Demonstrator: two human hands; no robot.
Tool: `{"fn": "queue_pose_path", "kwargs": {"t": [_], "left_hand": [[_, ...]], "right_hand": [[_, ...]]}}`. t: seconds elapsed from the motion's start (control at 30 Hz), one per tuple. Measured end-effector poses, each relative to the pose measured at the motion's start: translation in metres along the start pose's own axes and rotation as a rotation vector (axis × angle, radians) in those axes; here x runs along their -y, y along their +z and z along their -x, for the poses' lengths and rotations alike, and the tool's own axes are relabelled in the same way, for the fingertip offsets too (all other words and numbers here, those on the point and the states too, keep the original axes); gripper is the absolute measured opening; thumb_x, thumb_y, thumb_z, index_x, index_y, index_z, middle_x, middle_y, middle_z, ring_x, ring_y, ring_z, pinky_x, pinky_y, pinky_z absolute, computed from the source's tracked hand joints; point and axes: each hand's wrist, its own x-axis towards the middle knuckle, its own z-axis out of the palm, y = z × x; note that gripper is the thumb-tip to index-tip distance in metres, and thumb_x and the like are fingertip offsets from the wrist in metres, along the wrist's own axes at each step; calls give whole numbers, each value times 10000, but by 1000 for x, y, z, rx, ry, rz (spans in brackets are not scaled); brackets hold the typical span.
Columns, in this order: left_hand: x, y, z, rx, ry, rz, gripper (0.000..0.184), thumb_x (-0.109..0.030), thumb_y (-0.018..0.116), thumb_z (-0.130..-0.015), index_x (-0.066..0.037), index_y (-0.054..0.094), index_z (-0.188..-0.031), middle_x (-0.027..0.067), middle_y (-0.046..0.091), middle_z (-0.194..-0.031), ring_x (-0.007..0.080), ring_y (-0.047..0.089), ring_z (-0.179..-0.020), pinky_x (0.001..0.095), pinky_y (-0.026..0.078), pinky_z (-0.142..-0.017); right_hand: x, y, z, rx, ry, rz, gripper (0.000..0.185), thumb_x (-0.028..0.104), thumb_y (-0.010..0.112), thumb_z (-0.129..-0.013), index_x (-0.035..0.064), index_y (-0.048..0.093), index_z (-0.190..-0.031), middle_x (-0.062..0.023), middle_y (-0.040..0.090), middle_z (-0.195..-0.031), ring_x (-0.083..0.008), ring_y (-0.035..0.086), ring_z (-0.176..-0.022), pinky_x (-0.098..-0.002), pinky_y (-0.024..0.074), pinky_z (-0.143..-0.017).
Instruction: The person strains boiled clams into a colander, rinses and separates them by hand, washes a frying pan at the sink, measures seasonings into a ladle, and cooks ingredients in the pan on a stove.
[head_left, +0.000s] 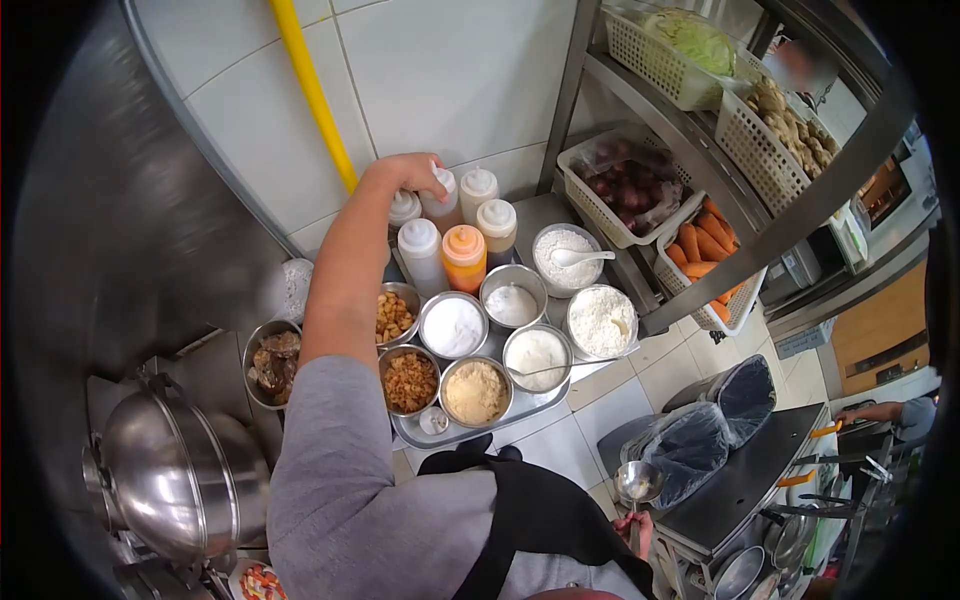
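My left hand [408,174] is closed around the top of a clear squeeze bottle [441,205] at the back of a cluster of bottles. Around it stand a white-capped bottle [479,192], a bottle of dark liquid [498,228], an orange sauce bottle [464,256] and a pale bottle [420,252]. Low on the right, my right hand [637,530] grips the handle of a metal ladle [639,482]. The ladle's bowl faces up, held away from the bottles and beside the bins.
Metal bowls hold white powder [452,325], brown crumbs [409,381] and tan powder [476,392]. A spoon [582,257] lies in another. Shelf posts [770,225] and baskets of carrots [706,245] stand right. A wok [175,470] is left; lined bins [680,455] stand lower right.
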Motion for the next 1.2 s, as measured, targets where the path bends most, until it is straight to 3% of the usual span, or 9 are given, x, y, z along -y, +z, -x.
{"fn": "queue_pose_path", "kwargs": {"t": [0.2, 0.47, 0.53, 0.67, 0.73, 0.8, 0.93, 1.03, 1.2], "left_hand": [[1, 8, -5, 112, 173, -75, 765, -313, 843, -627, -62, 537, -1282, 147, 629, -1181, 270, 610, -1037, 358, 498, -862], [-24, -38, 33, -198, 462, -236, 645, -287, 837, -602, -13, 593, -1132, 141, 676, -1029, 251, 636, -939, 342, 504, -858], [-52, -80, 74, -215, 503, -202, 718, -287, 813, -591, -22, 569, -1213, 158, 679, -1044, 262, 646, -982, 347, 507, -886], [-96, -123, 156, -474, 976, 518, 603, -173, 785, -746, -40, 509, -1265, 61, 613, -1125, 180, 599, -1000, 327, 480, -912], [-103, -100, 162, -649, 1033, 573, 596, -149, 762, -797, -48, 475, -1310, 38, 582, -1158, 176, 576, -1033, 317, 460, -937], [-116, -68, 150, -509, 1062, 743, 586, -142, 755, -794, -46, 487, -1306, 36, 583, -1122, 170, 567, -1045, 314, 455, -941], [-153, 7, 179, -247, 1064, 772, 542, -131, 722, -796, -25, 507, -1283, 51, 590, -1135, 180, 581, -1044, 332, 466, -938], [-195, 76, 235, -99, 1057, 859, 580, -150, 739, -773, -10, 503, -1284, 79, 599, -1135, 204, 599, -1049, 352, 478, -942], [-225, 189, 288, 47, 964, 797, 646, -204, 771, -749, 10, 499, -1295, 116, 602, -1167, 243, 610, -1069, 386, 486, -951]], "right_hand": [[-22, 39, 23, -43, -47, 32, 195, 191, 567, -808, 59, 573, -665, -32, 537, -544, -173, 526, -488, -301, 483, -606], [-51, 46, 34, 57, -73, 91, 174, 193, 561, -796, 74, 562, -669, -50, 536, -536, -208, 522, -491, -323, 478, -613], [-56, 28, 27, 144, 34, 70, 164, 172, 478, -852, 44, 536, -766, -82, 558, -711, -237, 581, -587, -338, 511, -616], [-65, 8, 26, 97, 40, 153, 232, 244, 497, -862, 83, 517, -697, -68, 549, -535, -252, 577, -503, -371, 491, -695], [-72, 0, 36, 109, -90, 182, 247, 252, 466, -912, 72, 513, -751, -56, 535, -582, -236, 568, -533, -361, 508, -663], [-66, -10, 51, 178, 16, 185, 226, 243, 469, -931, 76, 504, -783, -40, 502, -602, -206, 540, -573, -289, 516, -491], [-29, -13, 67, 151, -74, 197, 144, 183, 523, -921, 83, 546, -821, -34, 552, -584, -165, 581, -530, -300, 586, -661], [-14, -4, 124, 131, -72, -51, 56, 83, 565, -878, 64, 569, -931, -36, 546, -641, -158, 555, -517, -303, 546, -545], [-52, -63, 177, 129, -45, 263, 222, -15, 516, -802, 48, 510, -1014, -43, 485, -656, -145, 473, -461, -276, 407, -415]]}}
